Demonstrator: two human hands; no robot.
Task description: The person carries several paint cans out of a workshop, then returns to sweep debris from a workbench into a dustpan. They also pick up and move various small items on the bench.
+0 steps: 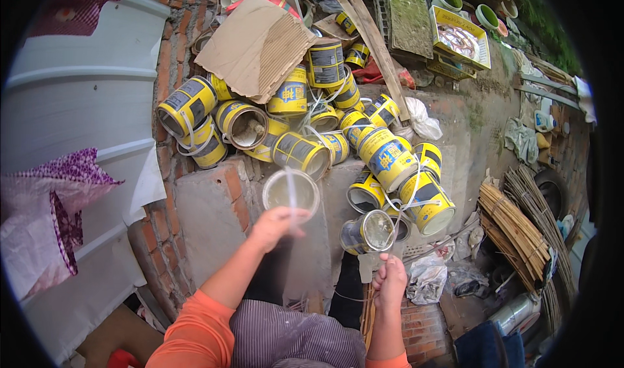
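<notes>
My left hand (279, 228) is closed at the near edge of a round, pale can (276, 192), smeared by motion, with a white strip running across it to my fingers. The can's side is too blurred to make out. My right hand (390, 280) is a fist around a thin white cord (396, 228) that leads up to the cans. Just above that fist lies a tilted can (354, 236) with its round end toward me. Beyond both hands, several yellow and black paint cans (389, 160) are heaped, some joined by white handles or cord.
A torn cardboard sheet (253, 46) lies over the heap, and a wooden plank (374, 43) leans across it. White corrugated sheeting (84, 134) stands at left. At right are bundled sticks (513, 235), crumpled plastic (428, 278) and a yellow box (460, 36) of coiled material.
</notes>
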